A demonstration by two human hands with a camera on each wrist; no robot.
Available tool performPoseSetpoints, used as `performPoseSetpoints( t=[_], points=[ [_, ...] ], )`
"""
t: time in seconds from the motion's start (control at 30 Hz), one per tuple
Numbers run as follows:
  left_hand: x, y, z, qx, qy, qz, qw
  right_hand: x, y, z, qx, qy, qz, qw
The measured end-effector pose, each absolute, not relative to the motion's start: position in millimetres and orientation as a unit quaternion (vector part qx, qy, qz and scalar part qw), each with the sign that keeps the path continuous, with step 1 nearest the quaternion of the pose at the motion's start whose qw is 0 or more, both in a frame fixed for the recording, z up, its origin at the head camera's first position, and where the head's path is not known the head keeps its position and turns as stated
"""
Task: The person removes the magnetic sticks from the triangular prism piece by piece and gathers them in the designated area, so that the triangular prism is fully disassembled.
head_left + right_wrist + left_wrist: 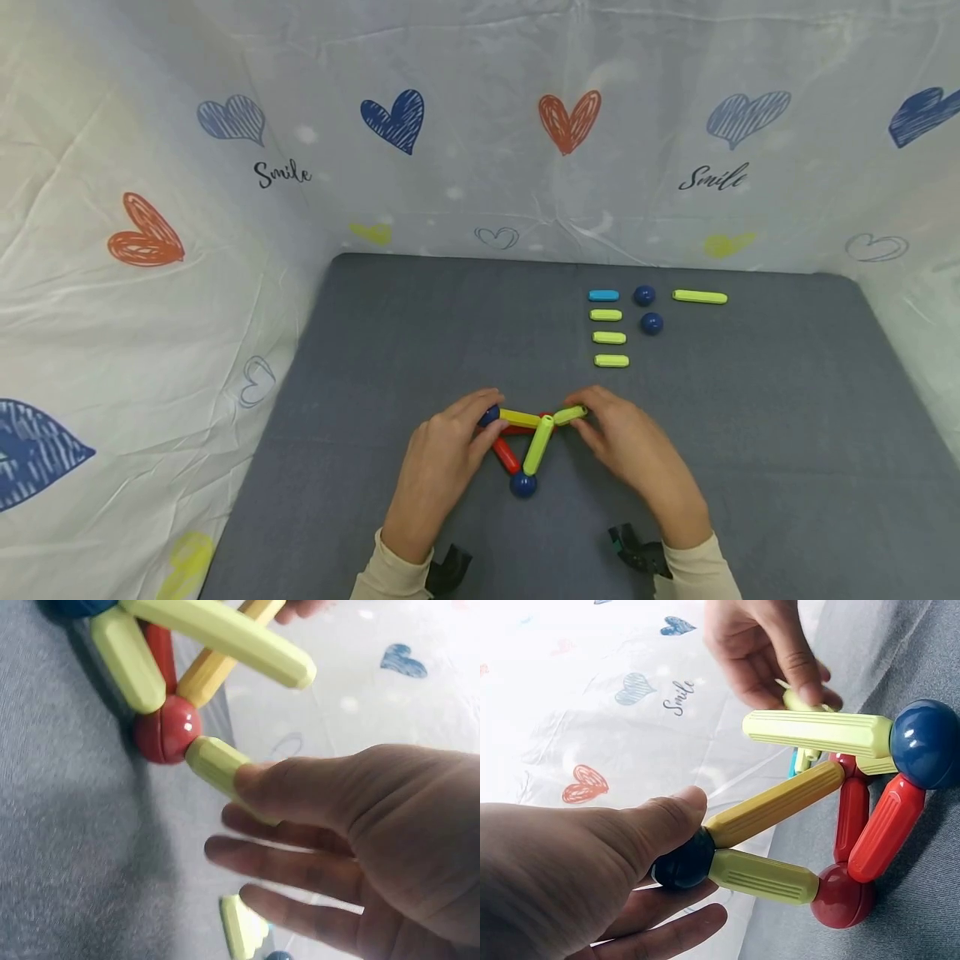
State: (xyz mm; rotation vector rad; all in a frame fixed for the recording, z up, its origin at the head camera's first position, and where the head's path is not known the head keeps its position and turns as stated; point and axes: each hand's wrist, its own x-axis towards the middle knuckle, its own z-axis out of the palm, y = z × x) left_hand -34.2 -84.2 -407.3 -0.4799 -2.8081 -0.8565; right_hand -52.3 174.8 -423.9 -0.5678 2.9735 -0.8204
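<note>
My left hand (438,450) pinches a dark blue ball (684,859) between thumb and fingers. From that ball run a yellow stick (776,804) and a lime stick (765,876), the latter down to a red ball (844,896). Another red ball (169,729) joins the yellow stick's far end. My right hand (633,442) grips a short lime stick (217,765) whose end meets this second red ball. Nearest my body, a blue ball (523,484) rests on the table with a longer lime stick (538,446) slanting up from it. Red sticks (506,456) form the base.
Beyond the hands, a blue stick (603,296) and several short lime sticks (610,337) lie in a column. Right of them are two blue balls (652,323) and one longer lime stick (700,297). A heart-print curtain (465,192) borders the grey table (420,333).
</note>
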Motion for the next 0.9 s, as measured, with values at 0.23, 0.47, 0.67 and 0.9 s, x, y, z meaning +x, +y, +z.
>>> performPoseSetpoints(
  t=[0.23, 0.47, 0.67, 0.9],
  points=[
    [-34, -84, -407, -0.159, -0.941, -0.286, 0.085, -52, 175, -432, -0.168, 0.959, -0.228, 0.009],
    [-33, -83, -407, -0.159, -0.943, -0.281, 0.083, -51, 168, -444, -0.174, 0.961, -0.213, 0.0],
    [-33, -82, -407, -0.158, -0.942, -0.283, 0.088, -52, 163, -449, -0.185, 0.958, -0.217, -0.024],
    [-33, -83, -407, -0.152, -0.943, -0.286, 0.079, -52, 163, -452, -0.179, 0.961, -0.207, -0.024]
  ],
)
